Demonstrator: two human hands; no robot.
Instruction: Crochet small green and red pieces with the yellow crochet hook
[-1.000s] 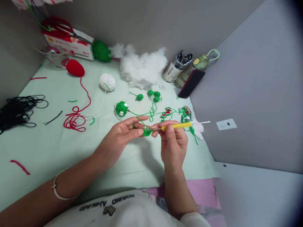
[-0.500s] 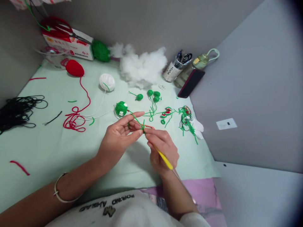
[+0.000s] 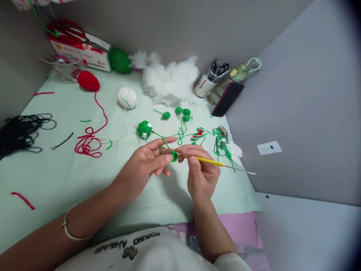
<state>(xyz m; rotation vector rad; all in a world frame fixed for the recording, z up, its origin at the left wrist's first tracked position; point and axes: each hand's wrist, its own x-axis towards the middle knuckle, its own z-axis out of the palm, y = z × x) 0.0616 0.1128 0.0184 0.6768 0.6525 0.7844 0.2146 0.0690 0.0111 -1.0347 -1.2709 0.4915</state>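
My left hand (image 3: 148,158) pinches a small green crochet piece (image 3: 174,156) between thumb and fingers. Green yarn (image 3: 166,143) runs over its raised index finger, back toward a green yarn ball (image 3: 144,130) with white patches. In my right hand (image 3: 203,173) is a crochet hook with a yellow handle (image 3: 210,161), held like a pencil. Its far metal end points right, and its near tip meets the green piece, partly hidden by fingers. An orange sliver shows behind the fingertips; I cannot make out what it is.
Behind my hands lie small green crocheted balls (image 3: 186,112), red-and-green pieces (image 3: 200,132) and white stuffing (image 3: 170,81). Yarn scraps (image 3: 221,139), a phone (image 3: 228,99) and a pen cup (image 3: 207,83) stand right. Red yarn (image 3: 89,81), white yarn (image 3: 127,98) and black cord (image 3: 22,131) lie left.
The hook has swung from pointing down toward me to lying nearly level, its free end to the right. My right hand has turned with it, and more of the green piece shows.
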